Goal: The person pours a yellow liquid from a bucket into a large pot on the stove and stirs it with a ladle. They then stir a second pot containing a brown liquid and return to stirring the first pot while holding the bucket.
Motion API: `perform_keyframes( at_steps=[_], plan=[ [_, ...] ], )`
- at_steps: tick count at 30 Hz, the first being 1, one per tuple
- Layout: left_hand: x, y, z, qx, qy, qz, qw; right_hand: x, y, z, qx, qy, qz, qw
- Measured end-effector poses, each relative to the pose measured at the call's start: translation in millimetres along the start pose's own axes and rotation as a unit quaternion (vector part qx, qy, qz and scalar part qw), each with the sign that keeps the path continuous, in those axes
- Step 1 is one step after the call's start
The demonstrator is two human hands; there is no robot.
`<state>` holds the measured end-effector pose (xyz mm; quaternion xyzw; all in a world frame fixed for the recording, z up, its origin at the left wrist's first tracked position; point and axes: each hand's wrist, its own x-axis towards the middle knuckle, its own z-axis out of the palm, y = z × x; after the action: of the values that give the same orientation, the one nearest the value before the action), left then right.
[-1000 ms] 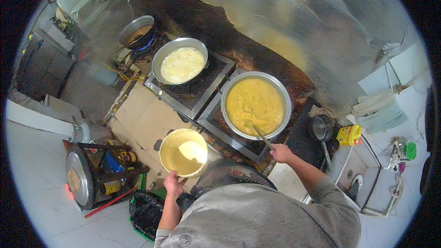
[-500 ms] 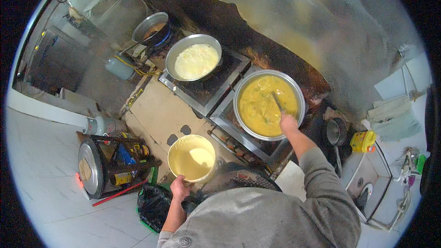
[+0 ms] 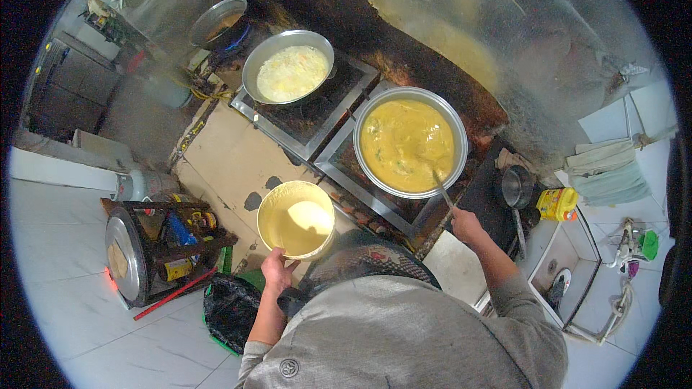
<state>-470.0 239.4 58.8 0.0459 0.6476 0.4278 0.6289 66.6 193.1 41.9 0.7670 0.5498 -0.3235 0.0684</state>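
Observation:
My left hand (image 3: pixel 276 268) grips the near rim of a pale yellow bucket (image 3: pixel 267 227), which is tilted and has some pale yellow liquid inside. My right hand (image 3: pixel 468 226) is closed around the handle of a long ladle (image 3: pixel 445 195). The ladle's head is sunk in thick yellow soup (image 3: pixel 407 144) with green bits, near the right side of a wide metal pot (image 3: pixel 462 137). That pot stands on the nearer burner. To its left, a metal pan (image 3: pixel 250 72) of pale, whitish-yellow food sits on another burner.
A smaller pan (image 3: pixel 218 21) stands over a blue flame at the far left. Right of the stove are a dark saucepan (image 3: pixel 516 187), a yellow container (image 3: pixel 557 204) and a sink (image 3: pixel 587 245). A rack (image 3: pixel 169 245) and a black-lined bin (image 3: pixel 231 313) stand on the left.
My right hand has drawn back toward me, bringing the ladle from the middle of the pot to its near right rim. My left hand still holds the bucket. The whole view has shifted slightly.

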Motion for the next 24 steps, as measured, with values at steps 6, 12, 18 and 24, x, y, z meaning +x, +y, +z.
perform_keyframes(
  at_steps=[6,12,18,24],
  plan=[
    [7.0,-2.2,0.3,0.002,-0.015,-0.012,1.0,0.1,-32.3,7.3,0.07,-0.034,-0.06,0.995],
    [0.5,-2.5,-3.5,0.02,-0.023,-0.028,0.999,82.8,-64.2,30.5,0.073,0.091,-0.082,0.99],
    [-6.9,2.0,-11.5,0.012,-0.042,-0.01,0.999,150.9,-49.6,27.9,0.057,0.117,0.051,0.99],
    [-13.3,8.2,-18.0,0.032,0.046,-0.009,0.998,133.5,-25.2,34.5,0.068,0.131,0.142,0.979]
  ],
)
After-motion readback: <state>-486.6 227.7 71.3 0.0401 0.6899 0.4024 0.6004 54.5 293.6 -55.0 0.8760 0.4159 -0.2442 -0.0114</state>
